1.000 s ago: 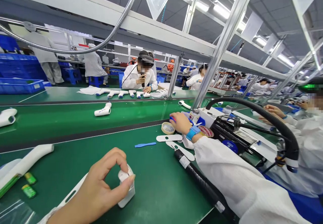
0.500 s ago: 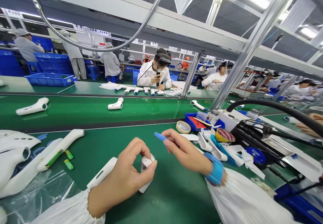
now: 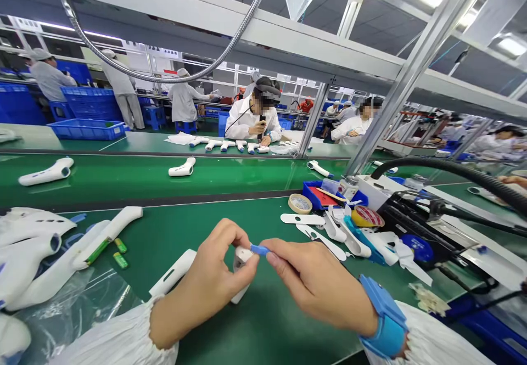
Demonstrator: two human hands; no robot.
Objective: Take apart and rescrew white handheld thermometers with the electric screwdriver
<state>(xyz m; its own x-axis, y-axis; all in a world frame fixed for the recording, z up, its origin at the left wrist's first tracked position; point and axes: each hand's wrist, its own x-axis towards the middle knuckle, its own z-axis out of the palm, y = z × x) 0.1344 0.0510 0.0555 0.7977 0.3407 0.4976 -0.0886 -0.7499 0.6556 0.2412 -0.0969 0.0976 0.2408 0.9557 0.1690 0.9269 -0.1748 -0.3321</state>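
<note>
My left hand [image 3: 224, 263] is closed around a white plastic part [image 3: 242, 256], with the thumb and fingers at its upper end; much of it is hidden behind the hand. In my right hand [image 3: 307, 271] a small flat blue plastic piece [image 3: 259, 250] is pinched between thumb and forefinger. The tip of the blue piece meets the top of the white part by my left fingertips. Just left of my left hand, a white slotted cover [image 3: 173, 273] lies on the green table [image 3: 284, 326].
White thermometer-like housings [image 3: 37, 266] and green batteries [image 3: 120, 252] lie at left beside a clear plastic bag [image 3: 78, 310]. At right are a tape roll [image 3: 300, 203], a blue tray [image 3: 308, 192] and loose white strips [image 3: 302, 219]. White devices [image 3: 181, 167] lie on the belt; a co-worker [image 3: 255, 115] sits opposite.
My right hand has moved left and down, bringing the blue piece to the white part. My left hand keeps its grip nearly in place. The devices on the belt have shifted slightly left.
</note>
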